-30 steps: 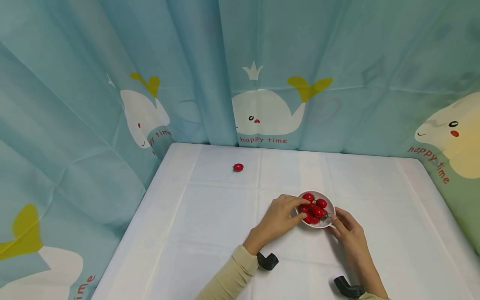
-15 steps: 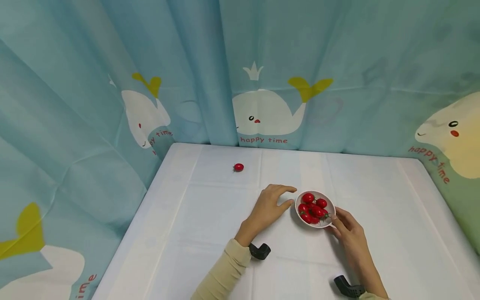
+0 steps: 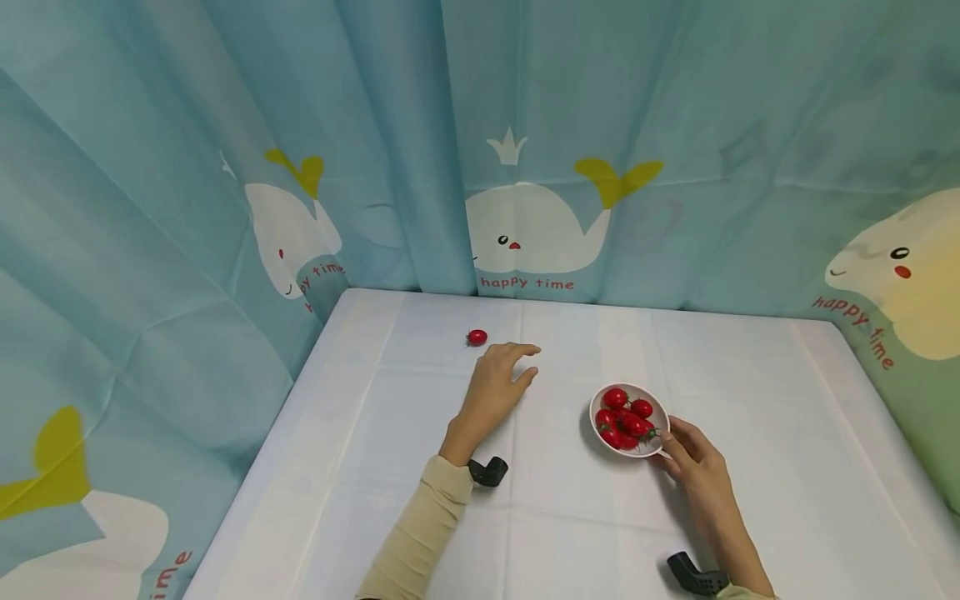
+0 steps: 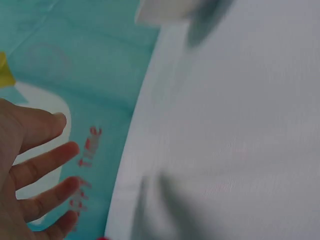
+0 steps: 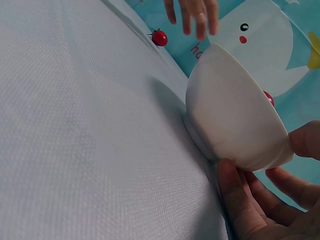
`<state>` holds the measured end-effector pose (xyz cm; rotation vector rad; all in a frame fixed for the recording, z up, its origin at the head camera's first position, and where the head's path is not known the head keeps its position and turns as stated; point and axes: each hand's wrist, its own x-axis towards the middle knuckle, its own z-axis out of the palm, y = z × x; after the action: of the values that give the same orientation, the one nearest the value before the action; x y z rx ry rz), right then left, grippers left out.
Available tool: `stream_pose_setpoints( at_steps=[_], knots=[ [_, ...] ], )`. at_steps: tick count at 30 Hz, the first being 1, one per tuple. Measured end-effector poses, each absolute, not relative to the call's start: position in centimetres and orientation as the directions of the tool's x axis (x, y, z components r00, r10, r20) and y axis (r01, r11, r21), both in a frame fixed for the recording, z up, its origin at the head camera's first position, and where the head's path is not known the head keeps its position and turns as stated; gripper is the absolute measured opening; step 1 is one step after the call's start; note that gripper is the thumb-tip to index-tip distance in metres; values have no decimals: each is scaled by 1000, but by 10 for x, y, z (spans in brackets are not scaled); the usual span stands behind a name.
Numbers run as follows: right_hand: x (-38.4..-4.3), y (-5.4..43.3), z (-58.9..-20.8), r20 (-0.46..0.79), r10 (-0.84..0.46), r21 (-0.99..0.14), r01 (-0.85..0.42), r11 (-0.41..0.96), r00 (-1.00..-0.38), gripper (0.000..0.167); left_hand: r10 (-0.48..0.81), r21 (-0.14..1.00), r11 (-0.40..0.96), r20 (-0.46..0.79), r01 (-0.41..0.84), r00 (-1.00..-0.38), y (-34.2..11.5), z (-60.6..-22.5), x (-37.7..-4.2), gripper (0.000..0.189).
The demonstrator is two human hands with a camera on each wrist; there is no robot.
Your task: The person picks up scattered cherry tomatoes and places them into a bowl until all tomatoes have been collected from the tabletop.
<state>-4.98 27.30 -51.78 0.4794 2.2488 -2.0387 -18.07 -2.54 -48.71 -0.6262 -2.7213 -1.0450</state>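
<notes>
head view: the left hand [image 3: 497, 385] lies out over the white cloth-covered worktop [image 3: 420, 433], fingers loosely spread and holding nothing, its tips just beside a lone small red cherry tomato [image 3: 477, 337] near the far edge. the right hand [image 3: 693, 462] rests at the near rim of a small round white bowl [image 3: 663, 417] filled with red cherry tomatoes [image 3: 626, 417], fingers touching its side.

left wrist view: the left hand's fingers [image 4: 47, 162] are straight and apart, empty, above the pale worktop [image 4: 240, 125], with the teal whale-print curtain [image 4: 75, 50] behind.

right wrist view: the right hand's fingers [image 5: 240, 200] curl under and against the white bowl [image 5: 235, 125], which looks tilted here. the lone tomato [image 5: 159, 38] lies beyond, just below the left hand's fingertips [image 5: 192, 15].
</notes>
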Motion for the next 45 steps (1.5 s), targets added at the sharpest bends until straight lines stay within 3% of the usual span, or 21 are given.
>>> stream_pose_setpoints(
  at_steps=[21,34,45],
  knots=[
    [-54,271,-514,-235,162,-966,249,72,-958,66,183,502,810,274,303,-944,-78,-485,-226,35],
    [-54,272,-514,-221,157,-969,235,74,-963,65,193,428,871,150,240,-970,-93,-486,-249,38],
    [-49,273,-515,-270,169,-950,291,113,-948,66,215,405,879,131,250,-968,-89,-496,-249,36]
  ],
)
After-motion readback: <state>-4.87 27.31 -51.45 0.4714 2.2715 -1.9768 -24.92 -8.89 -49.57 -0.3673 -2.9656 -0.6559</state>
